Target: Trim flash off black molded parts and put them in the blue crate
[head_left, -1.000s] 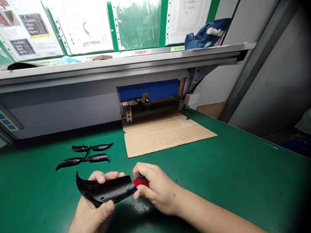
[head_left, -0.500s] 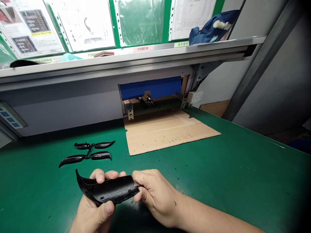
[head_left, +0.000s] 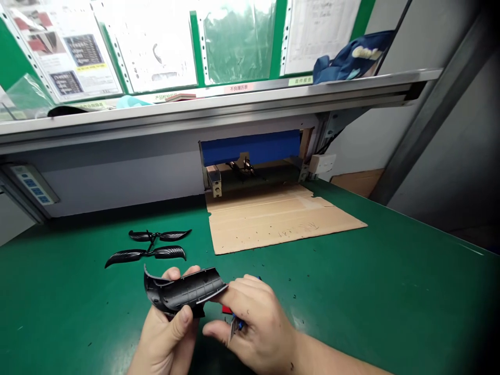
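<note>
black curved part (head_left: pixel 183 291) held low in the centre of the frame
left hand (head_left: pixel 166 338) pinched it between thumb and fingers over the green table (head_left: pixel 390 291); right hand (head_left: pixel 253 325) was curled around a small red-and-blue tool (head_left: pixel 234 323), forefinger against the part's right end.

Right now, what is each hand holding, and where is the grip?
Left hand grips the curved black part around its middle, thumb in front. Right hand holds a red-and-blue tool, mostly hidden, a fingertip touching the part's right end.
</note>
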Action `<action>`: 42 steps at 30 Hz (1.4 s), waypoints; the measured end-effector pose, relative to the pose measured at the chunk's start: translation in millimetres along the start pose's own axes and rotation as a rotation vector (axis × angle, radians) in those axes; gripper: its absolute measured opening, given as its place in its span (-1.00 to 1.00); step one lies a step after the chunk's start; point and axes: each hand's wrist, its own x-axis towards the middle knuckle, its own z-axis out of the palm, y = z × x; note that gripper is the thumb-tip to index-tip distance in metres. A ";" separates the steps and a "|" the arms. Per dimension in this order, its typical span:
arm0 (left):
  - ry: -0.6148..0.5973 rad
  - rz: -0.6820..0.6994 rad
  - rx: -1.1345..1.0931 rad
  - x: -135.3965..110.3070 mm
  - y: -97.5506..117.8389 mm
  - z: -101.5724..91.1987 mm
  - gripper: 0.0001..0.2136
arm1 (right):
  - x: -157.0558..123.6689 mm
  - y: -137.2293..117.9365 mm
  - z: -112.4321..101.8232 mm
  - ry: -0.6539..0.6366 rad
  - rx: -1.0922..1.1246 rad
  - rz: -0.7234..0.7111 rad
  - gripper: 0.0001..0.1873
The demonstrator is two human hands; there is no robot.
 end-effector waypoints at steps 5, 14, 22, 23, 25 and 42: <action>0.033 -0.037 -0.052 1.0 -4.3 -0.5 -0.53 | 2.3 3.6 -3.3 -0.013 -0.029 -0.008 -0.57; -0.029 -0.099 -0.069 2.6 -8.5 -2.9 -0.57 | -1.4 4.6 -7.9 0.144 -0.007 -0.093 -0.81; 0.073 -0.177 0.029 11.1 -14.3 -2.6 -0.77 | 4.8 16.2 -14.7 0.093 0.129 0.176 -0.90; 0.102 -0.205 0.009 11.4 -13.4 -1.6 -0.81 | 5.2 18.0 -14.8 0.093 0.114 0.195 -0.88; 0.076 -0.231 -0.091 11.5 -10.8 0.2 -0.80 | 5.0 22.1 -14.6 0.042 0.058 0.181 -0.84; 0.186 -0.234 -0.196 11.6 -10.2 2.6 -0.76 | -2.1 3.5 10.9 -0.146 -0.222 -0.182 -0.65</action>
